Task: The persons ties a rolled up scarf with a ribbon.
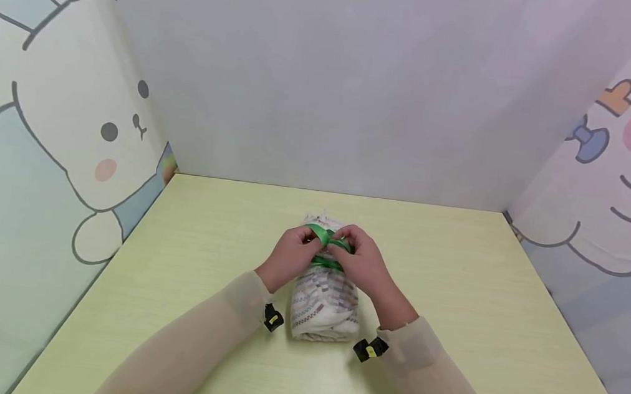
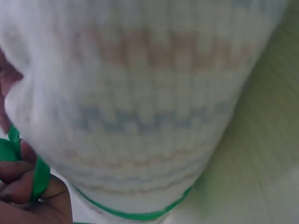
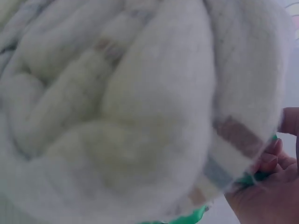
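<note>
A rolled white cloth with a checked grey and brown pattern lies lengthwise on the table. Green ribbon runs round its upper half. My left hand pinches a loop of the ribbon above the roll, and in the left wrist view the ribbon passes between its fingers. Beside it, my right hand pinches another part of the ribbon, its fingertips close to the left ones. The right wrist view shows the folded end of the cloth up close, with the right hand partly hidden behind it.
The pale yellow-green table extends on both sides of the roll. A plain grey-white backdrop rises behind its far edge. Side panels carry a cartoon rabbit at left and a pig at right.
</note>
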The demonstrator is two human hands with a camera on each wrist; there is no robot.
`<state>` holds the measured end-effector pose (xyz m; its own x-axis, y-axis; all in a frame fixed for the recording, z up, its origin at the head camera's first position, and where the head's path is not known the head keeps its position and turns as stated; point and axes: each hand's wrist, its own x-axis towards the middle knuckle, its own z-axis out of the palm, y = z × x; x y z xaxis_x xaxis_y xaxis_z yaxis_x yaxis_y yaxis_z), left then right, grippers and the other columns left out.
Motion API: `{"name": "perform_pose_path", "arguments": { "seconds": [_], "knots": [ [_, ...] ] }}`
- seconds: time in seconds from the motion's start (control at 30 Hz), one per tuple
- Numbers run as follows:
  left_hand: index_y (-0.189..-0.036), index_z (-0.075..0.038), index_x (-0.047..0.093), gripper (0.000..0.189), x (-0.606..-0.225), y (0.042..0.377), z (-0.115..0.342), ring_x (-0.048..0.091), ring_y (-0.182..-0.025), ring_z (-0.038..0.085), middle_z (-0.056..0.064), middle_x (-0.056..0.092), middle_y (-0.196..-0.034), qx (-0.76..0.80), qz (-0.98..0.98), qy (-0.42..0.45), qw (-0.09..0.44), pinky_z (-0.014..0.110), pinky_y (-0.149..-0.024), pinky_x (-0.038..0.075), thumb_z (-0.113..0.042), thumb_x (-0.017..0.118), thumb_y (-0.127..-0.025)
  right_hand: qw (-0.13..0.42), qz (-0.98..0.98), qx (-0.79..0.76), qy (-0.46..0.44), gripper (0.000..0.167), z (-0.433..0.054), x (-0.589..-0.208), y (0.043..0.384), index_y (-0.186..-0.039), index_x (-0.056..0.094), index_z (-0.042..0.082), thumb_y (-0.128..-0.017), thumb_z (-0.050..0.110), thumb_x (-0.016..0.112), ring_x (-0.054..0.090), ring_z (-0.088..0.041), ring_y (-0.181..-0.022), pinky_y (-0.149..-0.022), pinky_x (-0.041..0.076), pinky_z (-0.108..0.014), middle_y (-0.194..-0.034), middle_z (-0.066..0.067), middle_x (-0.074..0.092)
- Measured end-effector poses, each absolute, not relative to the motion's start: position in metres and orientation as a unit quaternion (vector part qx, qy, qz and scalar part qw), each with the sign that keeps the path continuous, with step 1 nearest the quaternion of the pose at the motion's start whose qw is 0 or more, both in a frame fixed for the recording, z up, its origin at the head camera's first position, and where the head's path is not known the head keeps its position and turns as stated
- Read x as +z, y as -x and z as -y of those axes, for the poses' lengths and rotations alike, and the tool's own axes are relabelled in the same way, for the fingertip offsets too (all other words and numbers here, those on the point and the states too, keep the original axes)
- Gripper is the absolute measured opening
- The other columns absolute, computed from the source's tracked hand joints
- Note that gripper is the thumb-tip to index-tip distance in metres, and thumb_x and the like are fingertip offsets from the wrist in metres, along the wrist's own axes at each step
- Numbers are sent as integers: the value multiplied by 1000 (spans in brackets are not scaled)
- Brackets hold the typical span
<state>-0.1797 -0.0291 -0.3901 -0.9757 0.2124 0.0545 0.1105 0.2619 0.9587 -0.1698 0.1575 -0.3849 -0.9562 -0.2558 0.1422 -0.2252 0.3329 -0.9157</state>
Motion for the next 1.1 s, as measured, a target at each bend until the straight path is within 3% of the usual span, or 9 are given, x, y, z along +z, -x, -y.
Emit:
{"name": "perform_pose_path", "arguments": {
  "seconds": [0.17, 0.3, 0.43, 0.63, 0.83, 1.1],
  "knots": [
    [-97, -13, 69, 17, -386, 181, 29, 59, -82, 19, 1, 67, -93, 529, -839, -120, 32, 34, -73, 50, -24, 57, -102, -20, -845, -488, 219, 45, -161, -386, 172, -143, 54, 19, -100, 10, 63, 40, -16, -59, -59, 40, -32, -72, -1, 47],
    [-95, -13, 67, 18, -381, 180, 31, 54, -69, 19, 2, 61, -80, 492, -858, -144, 45, 34, -66, 46, -24, 54, -103, -47, -861, -413, 292, 52, -161, -386, 174, -149, 57, 23, -101, 3, 57, 37, -10, -58, -60, 40, -31, -79, 5, 55],
    [-99, -15, 69, 19, -377, 179, 34, 53, -69, 19, 1, 62, -81, 472, -866, -157, 55, 35, -66, 46, -23, 54, -104, -89, -872, -365, 315, 46, -161, -388, 175, -141, 66, 19, -99, 0, 60, 39, -9, -63, -66, 41, -32, -91, 9, 62],
    [-102, -15, 71, 15, -374, 178, 38, 60, -85, 18, -3, 68, -96, 462, -872, -154, 51, 36, -77, 51, -25, 60, -104, -140, -881, -351, 286, 23, -163, -392, 175, -116, 77, 8, -97, 4, 65, 45, -12, -68, -65, 44, -34, -82, 5, 55],
    [-103, -15, 71, 14, -372, 177, 43, 60, -85, 18, -3, 67, -95, 459, -874, -152, 45, 36, -77, 52, -25, 61, -104, -116, -898, -334, 263, 10, -165, -392, 175, -105, 75, 8, -98, 10, 68, 49, -13, -74, -67, 48, -35, -89, 3, 56],
    [-98, -16, 67, 12, -377, 175, 46, 55, -72, 20, 2, 61, -81, 499, -854, -147, -17, 35, -65, 47, -24, 62, -104, -56, -875, -413, 247, 14, -165, -390, 177, -101, 71, 7, -105, 16, 62, 55, -16, -88, -77, 50, -40, -115, -3, 59]
  ]
}}
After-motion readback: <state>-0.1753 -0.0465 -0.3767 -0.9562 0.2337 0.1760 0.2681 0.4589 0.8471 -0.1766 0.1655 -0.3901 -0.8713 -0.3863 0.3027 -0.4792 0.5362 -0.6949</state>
